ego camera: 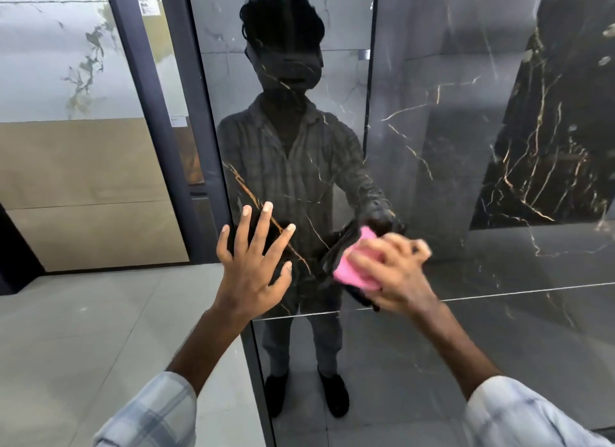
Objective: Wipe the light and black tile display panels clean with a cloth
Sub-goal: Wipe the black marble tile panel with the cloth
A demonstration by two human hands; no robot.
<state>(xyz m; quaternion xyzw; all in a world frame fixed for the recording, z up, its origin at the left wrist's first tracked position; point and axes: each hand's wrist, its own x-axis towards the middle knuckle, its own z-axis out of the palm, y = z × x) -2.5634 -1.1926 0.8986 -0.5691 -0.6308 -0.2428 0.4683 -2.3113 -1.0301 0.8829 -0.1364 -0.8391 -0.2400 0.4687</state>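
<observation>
at bottom edge, two pale checked shirt sleeves (156, 413) enter frame. left hand (251, 267) flat, fingers spread straight, pressed on glossy black gold-veined tile display panel (449, 153), holding nothing. right hand (389, 273), blurred, fingers curled round crumpled pink cloth (352, 267), cloth against same panel just right of left hand. farther left, beyond dark frame post (159, 113), light marble and beige tile display panels (60, 80) stand.

Left hand (253, 263) on near panel (432, 147), cloth (352, 270) under right hand (392, 273) beside it, far panel (66, 163) behind, leftward
</observation>
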